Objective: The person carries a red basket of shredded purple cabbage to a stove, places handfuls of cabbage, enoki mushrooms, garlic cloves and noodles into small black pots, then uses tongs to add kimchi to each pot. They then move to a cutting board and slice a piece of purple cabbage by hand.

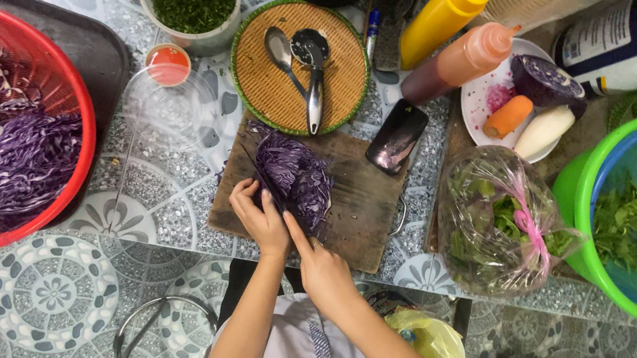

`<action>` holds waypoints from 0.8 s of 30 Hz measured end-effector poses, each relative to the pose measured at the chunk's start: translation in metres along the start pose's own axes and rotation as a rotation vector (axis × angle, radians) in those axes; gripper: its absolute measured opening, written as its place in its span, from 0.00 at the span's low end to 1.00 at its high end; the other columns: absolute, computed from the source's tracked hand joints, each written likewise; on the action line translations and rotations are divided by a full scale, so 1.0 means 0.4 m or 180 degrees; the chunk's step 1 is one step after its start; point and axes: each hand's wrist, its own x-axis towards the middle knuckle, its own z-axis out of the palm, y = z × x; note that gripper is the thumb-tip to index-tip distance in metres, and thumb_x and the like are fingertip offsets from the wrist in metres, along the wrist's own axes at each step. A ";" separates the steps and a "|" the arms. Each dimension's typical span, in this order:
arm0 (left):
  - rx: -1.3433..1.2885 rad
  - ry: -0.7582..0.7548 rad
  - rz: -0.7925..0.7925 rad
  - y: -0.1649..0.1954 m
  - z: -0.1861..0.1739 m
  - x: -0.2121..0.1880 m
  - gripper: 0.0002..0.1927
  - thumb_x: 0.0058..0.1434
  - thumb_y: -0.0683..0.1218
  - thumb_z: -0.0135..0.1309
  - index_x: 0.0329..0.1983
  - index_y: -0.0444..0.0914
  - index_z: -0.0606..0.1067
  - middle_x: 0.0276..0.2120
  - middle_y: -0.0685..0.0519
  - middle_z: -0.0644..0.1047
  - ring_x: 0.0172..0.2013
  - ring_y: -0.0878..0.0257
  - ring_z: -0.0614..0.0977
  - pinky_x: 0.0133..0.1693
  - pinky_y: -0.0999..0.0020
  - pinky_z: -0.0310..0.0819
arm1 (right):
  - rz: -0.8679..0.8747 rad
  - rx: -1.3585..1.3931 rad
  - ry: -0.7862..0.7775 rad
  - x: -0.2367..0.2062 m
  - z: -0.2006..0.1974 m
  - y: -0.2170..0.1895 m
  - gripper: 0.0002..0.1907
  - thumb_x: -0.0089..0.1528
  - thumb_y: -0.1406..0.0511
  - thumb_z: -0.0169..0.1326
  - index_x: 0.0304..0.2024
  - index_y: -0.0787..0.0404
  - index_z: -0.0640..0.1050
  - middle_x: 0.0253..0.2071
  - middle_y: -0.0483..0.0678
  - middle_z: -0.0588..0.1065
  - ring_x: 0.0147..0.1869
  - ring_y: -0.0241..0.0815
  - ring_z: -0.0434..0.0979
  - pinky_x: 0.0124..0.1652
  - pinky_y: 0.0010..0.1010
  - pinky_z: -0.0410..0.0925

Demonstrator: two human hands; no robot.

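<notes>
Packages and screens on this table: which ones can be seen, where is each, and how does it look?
Labelled container: far right, lying on its side, white with dark blue and yellow.
Phone: right of the cutting board, dark rectangular screen, off.
Plastic bag: right, clear, holding greens, tied pink.

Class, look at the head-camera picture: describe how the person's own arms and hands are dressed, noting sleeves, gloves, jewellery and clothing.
Both forearms are bare, with no sleeves in view. The left hand and right hand wear no gloves, rings or watch. Below them shows a white garment with a blue checked strip.
</notes>
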 end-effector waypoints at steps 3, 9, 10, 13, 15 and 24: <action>-0.0042 0.0036 -0.0045 -0.002 0.003 0.003 0.12 0.69 0.44 0.49 0.50 0.31 0.69 0.54 0.42 0.70 0.57 0.45 0.71 0.62 0.53 0.62 | 0.0009 -0.0083 -0.0008 -0.024 0.004 0.007 0.45 0.59 0.73 0.49 0.77 0.46 0.49 0.45 0.61 0.77 0.32 0.65 0.80 0.32 0.53 0.74; 0.0003 0.0018 -0.0081 -0.001 0.001 0.009 0.12 0.69 0.44 0.49 0.50 0.31 0.69 0.54 0.41 0.70 0.57 0.44 0.71 0.62 0.52 0.62 | -0.0025 -0.0189 0.0006 -0.062 0.008 0.020 0.47 0.59 0.73 0.49 0.77 0.45 0.48 0.44 0.62 0.77 0.33 0.66 0.80 0.33 0.53 0.74; 0.0005 0.0023 -0.0068 -0.002 0.002 0.011 0.12 0.69 0.44 0.49 0.50 0.31 0.69 0.55 0.41 0.70 0.57 0.44 0.71 0.62 0.52 0.62 | -0.0028 -0.0216 0.0009 -0.053 0.011 0.021 0.48 0.58 0.74 0.49 0.77 0.45 0.48 0.47 0.63 0.76 0.33 0.66 0.80 0.33 0.54 0.74; 0.0011 0.0026 -0.0067 -0.002 0.002 0.011 0.11 0.70 0.44 0.48 0.50 0.31 0.69 0.55 0.41 0.70 0.58 0.44 0.71 0.62 0.52 0.62 | 0.0007 -0.0270 -0.0056 -0.006 0.024 0.017 0.48 0.57 0.75 0.47 0.77 0.45 0.48 0.50 0.65 0.76 0.33 0.67 0.80 0.33 0.56 0.73; 0.0009 0.0022 -0.0070 -0.002 0.001 0.011 0.11 0.69 0.44 0.48 0.49 0.32 0.69 0.55 0.41 0.70 0.58 0.44 0.71 0.61 0.52 0.62 | 0.0066 -0.0263 -0.0157 0.039 0.031 0.012 0.47 0.60 0.75 0.46 0.78 0.44 0.47 0.46 0.65 0.76 0.35 0.68 0.80 0.35 0.57 0.73; 0.0020 0.0074 -0.0172 0.006 -0.003 0.018 0.11 0.69 0.45 0.49 0.48 0.32 0.69 0.55 0.42 0.71 0.57 0.45 0.72 0.61 0.53 0.63 | 0.0244 0.0031 -0.0448 -0.009 -0.020 0.010 0.47 0.61 0.73 0.46 0.79 0.42 0.45 0.39 0.65 0.78 0.38 0.69 0.80 0.37 0.58 0.71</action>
